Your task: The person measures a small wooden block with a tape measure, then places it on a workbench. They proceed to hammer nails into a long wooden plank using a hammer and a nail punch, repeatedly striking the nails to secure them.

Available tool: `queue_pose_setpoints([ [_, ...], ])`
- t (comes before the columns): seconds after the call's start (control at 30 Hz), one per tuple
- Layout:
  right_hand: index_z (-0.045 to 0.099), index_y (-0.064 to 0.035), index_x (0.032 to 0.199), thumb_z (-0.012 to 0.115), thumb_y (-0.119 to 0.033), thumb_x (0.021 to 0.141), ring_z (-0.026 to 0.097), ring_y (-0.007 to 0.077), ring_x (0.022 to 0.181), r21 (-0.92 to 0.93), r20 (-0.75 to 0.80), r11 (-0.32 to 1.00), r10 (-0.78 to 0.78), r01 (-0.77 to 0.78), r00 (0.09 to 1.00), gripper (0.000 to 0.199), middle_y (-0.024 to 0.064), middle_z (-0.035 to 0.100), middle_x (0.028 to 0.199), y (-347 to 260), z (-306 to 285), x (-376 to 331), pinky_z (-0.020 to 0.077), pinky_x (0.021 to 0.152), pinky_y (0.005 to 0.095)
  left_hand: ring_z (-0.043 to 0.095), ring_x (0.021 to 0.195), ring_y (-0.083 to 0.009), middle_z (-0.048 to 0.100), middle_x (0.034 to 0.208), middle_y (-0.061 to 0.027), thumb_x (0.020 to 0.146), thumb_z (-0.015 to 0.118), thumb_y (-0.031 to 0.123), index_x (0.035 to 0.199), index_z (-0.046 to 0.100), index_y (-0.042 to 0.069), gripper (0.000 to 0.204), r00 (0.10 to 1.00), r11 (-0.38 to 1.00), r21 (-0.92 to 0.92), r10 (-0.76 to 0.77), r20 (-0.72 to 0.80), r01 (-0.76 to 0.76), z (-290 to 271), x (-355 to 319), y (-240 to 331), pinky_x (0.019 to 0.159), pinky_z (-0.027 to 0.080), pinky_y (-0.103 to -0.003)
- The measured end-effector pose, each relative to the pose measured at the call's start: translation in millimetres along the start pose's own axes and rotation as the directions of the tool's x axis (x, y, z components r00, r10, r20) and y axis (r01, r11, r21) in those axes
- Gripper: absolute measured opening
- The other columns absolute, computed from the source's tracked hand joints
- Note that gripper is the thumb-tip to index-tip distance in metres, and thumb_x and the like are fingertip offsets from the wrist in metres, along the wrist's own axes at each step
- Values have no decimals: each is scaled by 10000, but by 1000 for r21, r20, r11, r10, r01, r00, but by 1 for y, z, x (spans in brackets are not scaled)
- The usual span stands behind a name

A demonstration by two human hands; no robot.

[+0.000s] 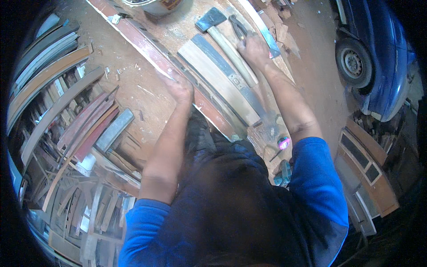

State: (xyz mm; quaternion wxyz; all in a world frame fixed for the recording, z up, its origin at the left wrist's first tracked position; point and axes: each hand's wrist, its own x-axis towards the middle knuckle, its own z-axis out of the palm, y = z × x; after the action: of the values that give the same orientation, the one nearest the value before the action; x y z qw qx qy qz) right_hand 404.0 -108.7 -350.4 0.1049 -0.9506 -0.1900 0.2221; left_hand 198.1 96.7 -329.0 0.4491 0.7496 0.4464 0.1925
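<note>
Hidden: the near end of the table (147,95) is covered by the person's head and blue sleeves; the bucket (153,5) at the far edge is cut off by the frame.
Blur: the left hand (180,87) is smeared, so I cannot tell whether its grip is together or apart.
Left hand: lies on the long red board (147,42), which runs along the table's left edge from the far corner toward the person.
Right hand: the right hand (254,50) presses flat, fingers together, on the far end of the staves (222,78), clamped on nothing visible.
Staves: pale and grey curved pieces lie side by side down the middle of the table, just right of the red board.
Tools: a hatchet (218,26) and pliers (239,27) lie at the far end, touching the staves by the right hand.
Room: bare dusty top left of the red board; the right edge is crowded with wood scraps (280,31).
Floor left: stacked curved staves (66,111), tightly packed.
Right: a blue car (378,53) stands beyond the table.
Colour: a small pink roll (283,142) lies near the right edge.
</note>
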Motion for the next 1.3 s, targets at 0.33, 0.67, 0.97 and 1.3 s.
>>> queue_pose_setpoints([
  [0.33, 681, -27, 1005, 618, -214, 1009, 640, 136, 686, 764, 560, 380, 11, -521, 829, 197, 55, 666, 801, 27, -32, -178, 522, 613, 279, 390, 1413, -463, 375, 1505, -365, 1093, 362, 381, 1510, 275, -110, 650, 993, 991, 91, 106, -54, -100, 4, 6, -32, 1199, 275, -479],
  [0.67, 677, -41, 1080, 629, -208, 978, 649, 184, 835, 482, 668, 773, -21, -411, 744, 202, 109, 680, 847, 65, -23, -358, 519, 791, 367, 522, 1208, -492, 514, 1297, -375, 1034, 511, 322, 1420, 376, -104, 591, 956, 953, 122, 285, -67, -276, -4, 8, -47, 1065, 376, -535],
  [0.97, 645, -35, 1140, 624, -266, 995, 633, 268, 751, 494, 538, 813, -8, -308, 843, 274, 143, 633, 777, 74, -27, -397, 497, 707, 415, 589, 971, -336, 657, 1050, -123, 863, 785, 238, 1081, 753, 76, 273, 535, 679, 172, 369, 760, -714, -89, -218, 16, 865, 467, -454],
  [1.3, 614, -43, 1309, 622, -266, 997, 665, 258, 766, 573, 483, 780, -73, -252, 872, 384, 160, 676, 852, 74, -17, -395, 522, 707, 404, 574, 957, -348, 581, 1023, -151, 861, 679, 120, 1067, 644, 28, 228, 437, 598, 129, 406, 802, -791, -88, -255, -11, 835, 496, -456],
])
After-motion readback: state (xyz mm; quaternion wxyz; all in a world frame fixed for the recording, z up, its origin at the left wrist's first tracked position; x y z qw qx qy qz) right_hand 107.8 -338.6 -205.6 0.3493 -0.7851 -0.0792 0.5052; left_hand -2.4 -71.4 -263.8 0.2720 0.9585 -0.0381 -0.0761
